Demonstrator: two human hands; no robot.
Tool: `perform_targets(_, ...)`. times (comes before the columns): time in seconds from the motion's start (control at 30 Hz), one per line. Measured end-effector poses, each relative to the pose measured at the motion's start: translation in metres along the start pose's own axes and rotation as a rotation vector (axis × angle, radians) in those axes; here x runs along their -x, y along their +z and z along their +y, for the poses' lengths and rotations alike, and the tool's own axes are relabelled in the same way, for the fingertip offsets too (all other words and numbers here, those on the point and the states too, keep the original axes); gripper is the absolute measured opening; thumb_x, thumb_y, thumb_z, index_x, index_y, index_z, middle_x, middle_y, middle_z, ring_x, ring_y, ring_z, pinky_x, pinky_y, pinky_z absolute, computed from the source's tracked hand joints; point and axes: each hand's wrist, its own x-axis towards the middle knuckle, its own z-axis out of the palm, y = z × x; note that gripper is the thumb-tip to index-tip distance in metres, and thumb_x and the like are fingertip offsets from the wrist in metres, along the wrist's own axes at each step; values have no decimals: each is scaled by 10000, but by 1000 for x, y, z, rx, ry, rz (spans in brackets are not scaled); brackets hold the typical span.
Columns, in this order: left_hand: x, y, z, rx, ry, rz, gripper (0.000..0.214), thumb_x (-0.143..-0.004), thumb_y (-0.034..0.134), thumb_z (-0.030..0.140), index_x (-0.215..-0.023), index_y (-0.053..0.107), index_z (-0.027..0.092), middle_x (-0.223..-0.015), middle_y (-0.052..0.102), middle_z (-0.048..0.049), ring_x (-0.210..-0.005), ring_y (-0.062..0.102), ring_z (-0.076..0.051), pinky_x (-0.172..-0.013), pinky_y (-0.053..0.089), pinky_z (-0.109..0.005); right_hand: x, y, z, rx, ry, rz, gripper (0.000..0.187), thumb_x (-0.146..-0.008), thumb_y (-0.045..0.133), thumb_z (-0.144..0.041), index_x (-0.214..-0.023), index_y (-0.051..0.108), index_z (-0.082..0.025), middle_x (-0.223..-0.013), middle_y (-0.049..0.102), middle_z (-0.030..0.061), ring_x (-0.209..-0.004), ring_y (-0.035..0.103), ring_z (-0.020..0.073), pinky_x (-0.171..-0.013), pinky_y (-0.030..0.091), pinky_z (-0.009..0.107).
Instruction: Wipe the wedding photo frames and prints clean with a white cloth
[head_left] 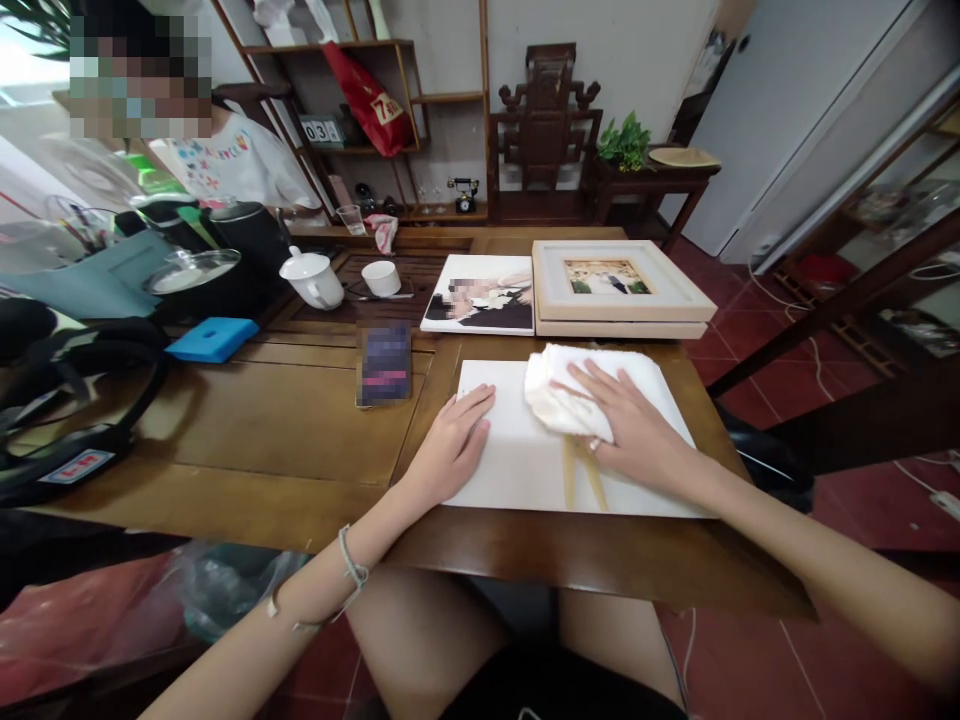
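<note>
A flat white board point(517, 470) lies on the wooden table in front of me, with two tan, tapering streaks or strips point(581, 478) on its near half. My right hand point(626, 425) is spread over a folded white cloth point(559, 395), holding it against the board's right half. What lies beneath the cloth is hidden. At the board's left edge rests my left hand point(457, 440), fingers stretched out and holding nothing.
Behind the board are a photo print point(480, 295) and stacked framed pictures point(622, 285). To the left lie a phone point(385, 362), a blue block point(214, 338) and headphones point(90, 440); a lidded cup point(311, 278) and small bowl point(381, 278) stand beyond. Another person point(232, 160) is across the table.
</note>
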Motion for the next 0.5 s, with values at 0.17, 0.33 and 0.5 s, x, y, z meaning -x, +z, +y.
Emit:
perform_targets(0.17,0,1,-1,2,13,16,415,-995,343,272,-1356,533,201,-1456,507,-107,-1390,422,-239,-1165,299,-518,-18,12,-6,94,85,75,682,-806,507,-266,-1475,381,-230,-1548,357,113,-1442,222,377,-1133,175,654)
perform_targets(0.33,1,1,-1,-5,0,7,429,-995,320,253,-1365,522,173,-1458,503,-115,-1397,410,-236,-1174,281,-518,25,29,-60,225,-84,24,854,-686,612,-305,-1472,365,-77,-1543,313,221,-1430,153,469,-1142,141,655)
perform_targets(0.5,1,0,-1,23,17,11,429,-998,303,240,-1357,530,181,-1455,508,-108,-1397,410,-229,-1177,279,-512,60,30,-100,156,-295,-93,931,-681,618,-371,-1467,323,31,-1525,276,307,-1411,197,491,-1147,222,601)
